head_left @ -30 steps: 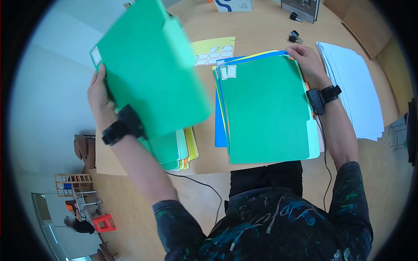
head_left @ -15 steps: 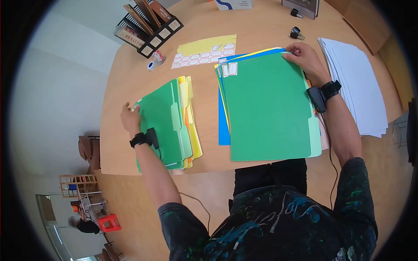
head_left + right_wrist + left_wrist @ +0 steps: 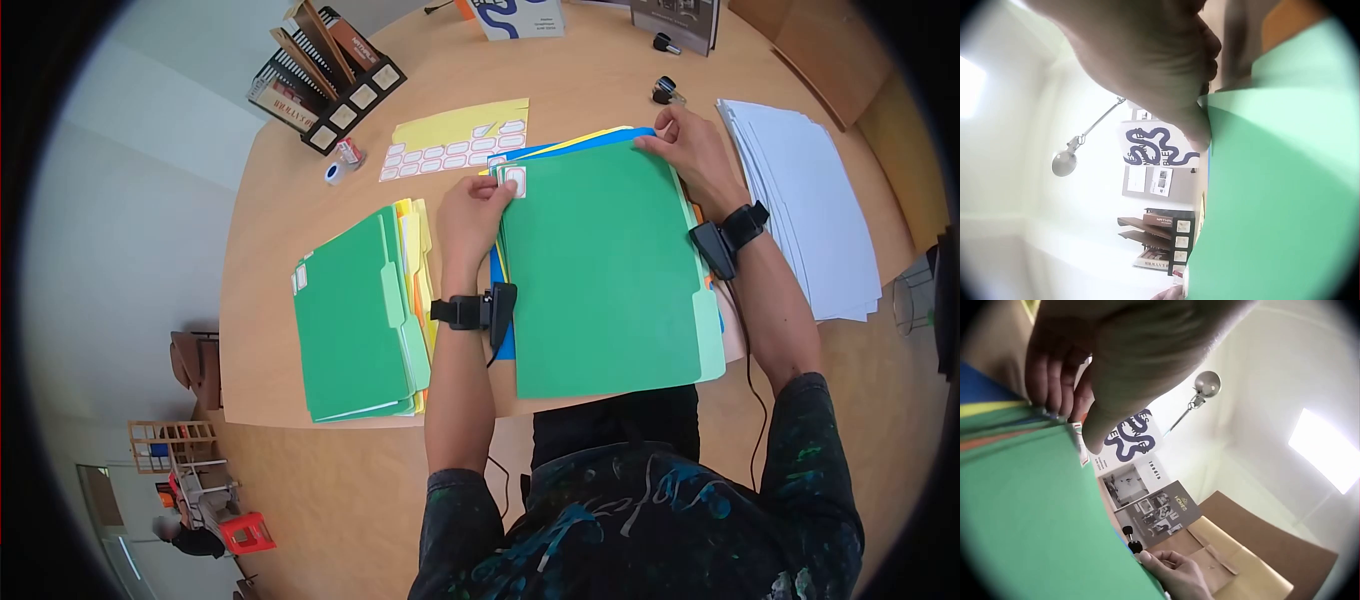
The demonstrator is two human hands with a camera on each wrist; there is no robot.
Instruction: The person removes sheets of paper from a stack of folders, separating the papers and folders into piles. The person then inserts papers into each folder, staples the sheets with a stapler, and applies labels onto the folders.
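A green file folder (image 3: 605,280) lies on top of the right-hand pile, blue and yellow folder edges showing beneath it. My left hand (image 3: 474,220) pinches its upper left edge, the thumb over the white, red-bordered label (image 3: 516,183). In the left wrist view the fingertips reach round the edges of several layered folders. At the upper right corner my right hand (image 3: 692,155) pinches the folder between thumb and fingers. Left of my left forearm lies a second pile, with another labelled green folder (image 3: 350,320) on top and yellow tabs sticking out on its right side.
A label sheet (image 3: 455,148) with a yellow upper part lies behind the piles, a tape roll (image 3: 333,174) to its left. Farther back stands a black file rack (image 3: 340,115). White paper (image 3: 800,210) is stacked at the right. Black clips (image 3: 666,92) and upright books line the far side.
My left hand set its green folder on the left pile, then moved right to the label corner of the right pile. The right hand stays at the upper right corner.
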